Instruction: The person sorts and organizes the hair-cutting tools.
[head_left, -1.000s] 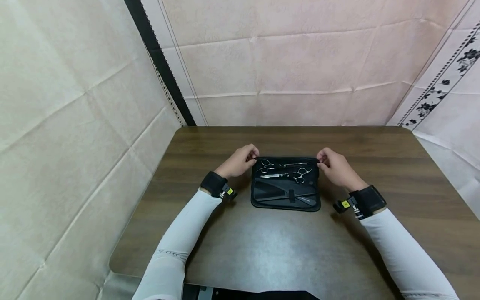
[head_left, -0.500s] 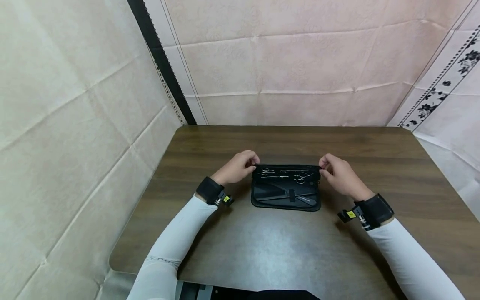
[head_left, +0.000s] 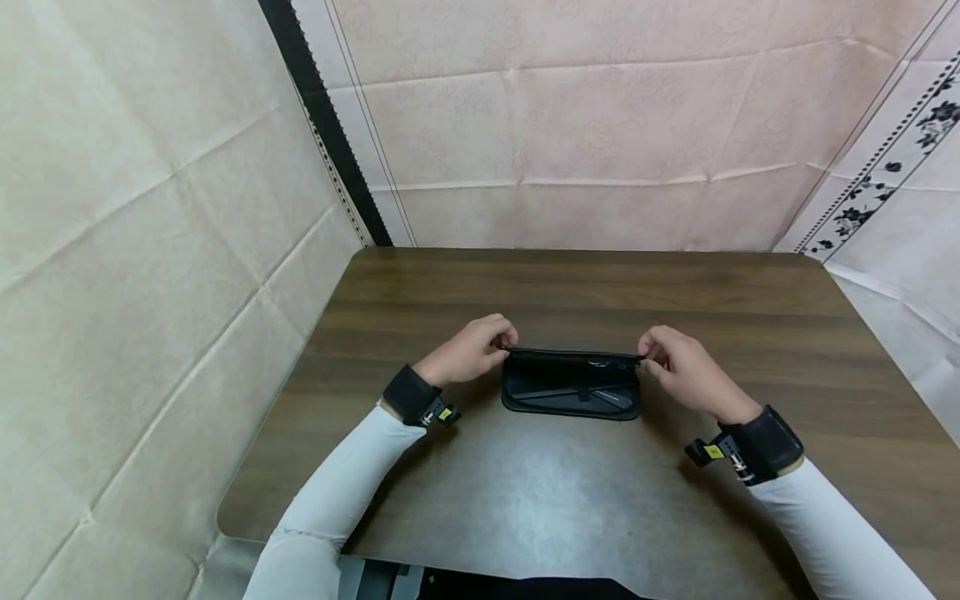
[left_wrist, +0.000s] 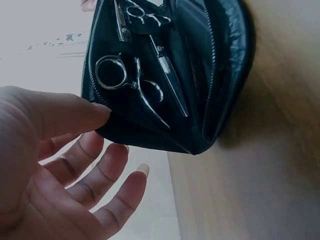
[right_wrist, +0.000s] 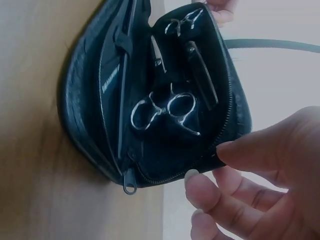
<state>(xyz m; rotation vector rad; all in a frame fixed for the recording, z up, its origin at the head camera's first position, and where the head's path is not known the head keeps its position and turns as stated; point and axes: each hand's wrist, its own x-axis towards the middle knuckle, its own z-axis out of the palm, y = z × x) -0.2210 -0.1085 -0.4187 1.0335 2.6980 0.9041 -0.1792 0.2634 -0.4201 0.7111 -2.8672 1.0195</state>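
A wood-grain counter [head_left: 525,475] spans the lower half of the frame. Just right of the frame's centre lies a black zippered case [head_left: 558,408], its far flap raised at a slant. The left hand [head_left: 468,350] pinches the flap's left corner between thumb and fingers; the right hand [head_left: 682,367] pinches its right corner likewise. Scissors [right_wrist: 162,111] lie against the flap's inside. A zipper pull [right_wrist: 130,189] shows at lower left in the right wrist view.
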